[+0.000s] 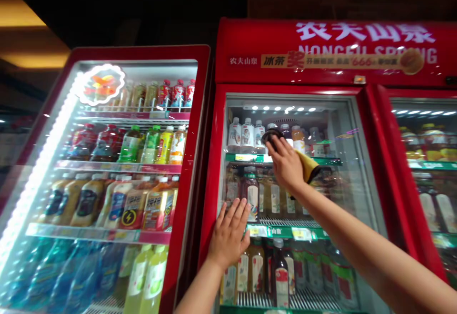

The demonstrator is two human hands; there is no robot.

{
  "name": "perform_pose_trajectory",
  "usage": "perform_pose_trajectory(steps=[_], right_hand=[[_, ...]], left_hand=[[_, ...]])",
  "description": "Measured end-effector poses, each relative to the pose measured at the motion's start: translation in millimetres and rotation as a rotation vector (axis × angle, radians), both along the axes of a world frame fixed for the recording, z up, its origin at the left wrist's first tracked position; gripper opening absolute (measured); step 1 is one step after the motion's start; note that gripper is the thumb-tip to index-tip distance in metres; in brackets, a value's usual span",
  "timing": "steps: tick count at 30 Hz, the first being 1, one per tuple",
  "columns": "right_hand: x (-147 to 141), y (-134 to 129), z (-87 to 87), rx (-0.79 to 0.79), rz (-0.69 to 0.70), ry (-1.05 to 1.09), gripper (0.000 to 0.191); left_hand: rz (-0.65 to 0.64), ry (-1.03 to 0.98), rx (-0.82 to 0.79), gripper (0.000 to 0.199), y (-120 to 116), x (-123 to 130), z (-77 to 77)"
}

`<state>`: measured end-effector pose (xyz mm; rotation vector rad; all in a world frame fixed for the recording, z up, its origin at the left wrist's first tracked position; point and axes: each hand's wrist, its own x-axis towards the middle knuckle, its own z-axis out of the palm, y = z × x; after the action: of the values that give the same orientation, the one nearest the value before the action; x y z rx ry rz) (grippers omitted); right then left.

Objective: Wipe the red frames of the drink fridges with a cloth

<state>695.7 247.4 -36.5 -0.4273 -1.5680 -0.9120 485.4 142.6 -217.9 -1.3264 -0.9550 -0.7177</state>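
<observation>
Holding a yellow-and-black cloth beneath its palm and extended fingers, the right hand presses against the glass door of a red fridge, slightly right of the picture's center. Black cloth shows at the fingertips, and a yellow fold sticks out to the right of the wrist. In the lower middle of the picture, the left hand holds nothing; it lies flat on the same door near its left edge, fingers slightly spread.

Behind the glass, 3 white-labeled bottles stand upright on the top shelf, left of the right hand. 1 dark bottle stands on the shelf below, just above the left hand's fingertips. Across the upper right, a printed strip crosses the fridge's header.

At left, a second fridge displays 4 rows of drinks, with blue bottles at lower left and yellow-green bottles to their right.
</observation>
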Motion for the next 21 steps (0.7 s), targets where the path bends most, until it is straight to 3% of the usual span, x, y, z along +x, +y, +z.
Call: perform_pose_trajectory(steps=[2,4,8,10,12,14,16,18,21], right_hand=[[-7,-5,-8.7,0.041,0.006,-0.179,0.055],[-1,-4,2.4,0.044,0.006,-0.253,0.054],[56,20,31.9,-0.047,-0.018,-0.003,0.054],[84,34,21.5,-0.080,-0.029,0.192,0.052],[96,41,-4.3,-0.082,-0.033,0.284,0.052],[93,39,-28.5,-0.057,-0.028,0.184,0.052],[84,34,-34.8,-0.036,-0.016,0.005,0.052],[83,33,-19.0,-0.041,-0.003,-0.071,0.050],[104,43,17.4,-0.085,-0.012,0.034,0.050]], left_hand=[[-0.020,0.001,-0.003,0.068,0,0,2.1],[-0.027,0.001,-0.008,0.069,0,-1,4.4],[-0.031,-0.002,-0.032,0.070,-3,-2,7.8],[-0.040,-0.016,-0.043,0.069,-5,1,7.7],[-0.048,-0.053,-0.035,0.067,-6,7,7.2],[-0.055,-0.084,-0.020,0.066,-5,18,8.7],[-0.053,-0.071,-0.018,0.067,1,34,14.4],[-0.037,-0.007,-0.030,0.067,10,54,24.4],[-0.006,0.101,-0.043,0.065,24,84,41.6]])
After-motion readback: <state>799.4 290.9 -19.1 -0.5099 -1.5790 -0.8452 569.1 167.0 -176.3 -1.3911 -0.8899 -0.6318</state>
